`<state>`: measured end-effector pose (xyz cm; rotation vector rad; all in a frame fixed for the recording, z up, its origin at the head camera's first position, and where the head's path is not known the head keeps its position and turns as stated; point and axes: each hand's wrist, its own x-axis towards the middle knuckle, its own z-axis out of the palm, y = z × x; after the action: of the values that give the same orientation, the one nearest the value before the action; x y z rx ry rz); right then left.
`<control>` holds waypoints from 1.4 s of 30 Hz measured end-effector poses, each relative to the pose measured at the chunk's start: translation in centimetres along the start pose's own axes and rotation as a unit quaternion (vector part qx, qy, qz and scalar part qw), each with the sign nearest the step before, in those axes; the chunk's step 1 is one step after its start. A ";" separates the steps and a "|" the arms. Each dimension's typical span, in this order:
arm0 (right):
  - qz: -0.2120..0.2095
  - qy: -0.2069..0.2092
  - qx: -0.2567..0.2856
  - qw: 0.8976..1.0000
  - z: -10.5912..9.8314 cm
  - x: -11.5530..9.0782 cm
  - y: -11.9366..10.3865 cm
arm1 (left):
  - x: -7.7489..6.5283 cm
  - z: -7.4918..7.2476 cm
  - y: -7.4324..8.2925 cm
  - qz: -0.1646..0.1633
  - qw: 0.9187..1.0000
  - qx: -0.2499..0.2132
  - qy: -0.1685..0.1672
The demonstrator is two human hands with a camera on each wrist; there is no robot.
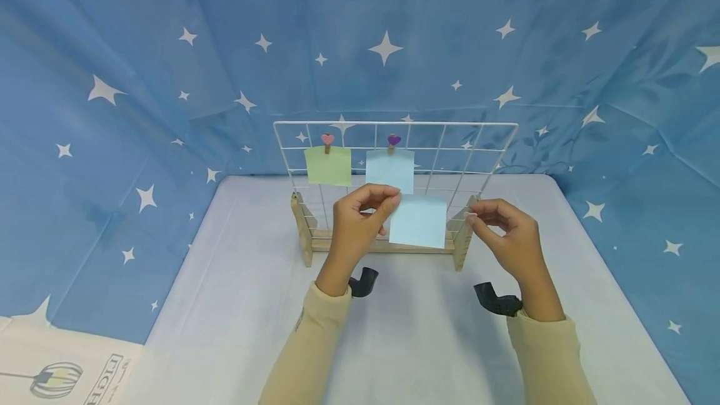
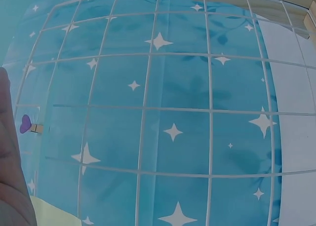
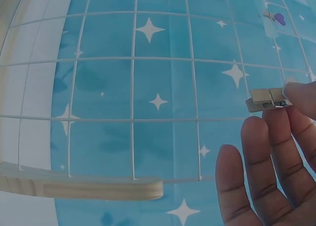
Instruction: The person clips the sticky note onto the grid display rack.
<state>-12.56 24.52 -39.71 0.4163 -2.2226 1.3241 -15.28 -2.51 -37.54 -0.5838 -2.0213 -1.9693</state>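
Observation:
My left hand (image 1: 364,214) pinches a light blue paper note (image 1: 419,222) by its upper left corner, in front of the white wire grid (image 1: 444,149). Between thumb and fingertips, my right hand (image 1: 506,233) holds a small wooden clothespin (image 3: 266,98) near the grid's right support. On the grid hang a green note (image 1: 329,166) under a clothespin with a pink heart (image 1: 327,139) and another light blue note (image 1: 390,167) under one with a purple heart (image 1: 394,140). In the left wrist view, only an edge of the left hand (image 2: 12,171) shows.
A wooden base (image 1: 382,245) holds the grid upright on a white-covered table (image 1: 236,305). Blue cloth with white stars (image 1: 385,80) hangs behind and at both sides. At the lower left lies a pale printed cloth (image 1: 67,367). Black curved pieces sit at both wrists.

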 end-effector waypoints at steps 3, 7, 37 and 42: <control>-0.003 0.001 0.001 1.000 -0.1 0.3 0.0 | 0.2 0.2 0.1 0.005 1.000 -0.001 -0.002; -0.005 0.002 0.006 1.000 -0.2 0.7 -0.2 | 0.6 0.5 0.3 0.005 1.000 -0.003 -0.006; -0.008 0.011 -0.031 0.999 -1.6 3.5 -1.3 | 3.4 3.0 0.2 0.033 0.999 -0.007 -0.026; -0.009 0.015 -0.038 0.999 -1.9 4.0 -1.5 | 3.7 3.2 -0.1 0.026 0.999 -0.007 -0.021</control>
<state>-14.58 25.51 -35.59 0.3850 -2.2311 1.2239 -18.28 1.09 -36.08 -0.6787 -1.9968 -1.9589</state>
